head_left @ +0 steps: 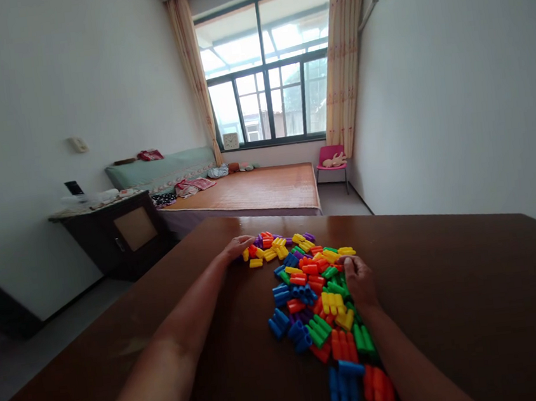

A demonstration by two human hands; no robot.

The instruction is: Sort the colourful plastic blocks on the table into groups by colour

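Many plastic tube-shaped building blocks (pixel 332 303) in blue, green, yellow, orange and purple lie in a loose, elongated heap on the brown table. My left hand (pixel 239 247) reaches to the far left end of the heap, its fingers stretched out beside yellow and purple blocks. At the heap's right side is my right hand (pixel 359 279), fingers curled in against orange and green blocks. What its fingertips hold, if anything, is hidden. Near the front lie a blue block (pixel 344 389) and an orange block (pixel 378 388), close to my right forearm.
The dark brown table (pixel 453 283) extends to both sides of the blocks. Beyond its far edge stands a bed (pixel 267 188) with folded cloths. A dark cabinet (pixel 122 232) is at the left, and a pink chair (pixel 330 155) holds a stuffed toy under the window.
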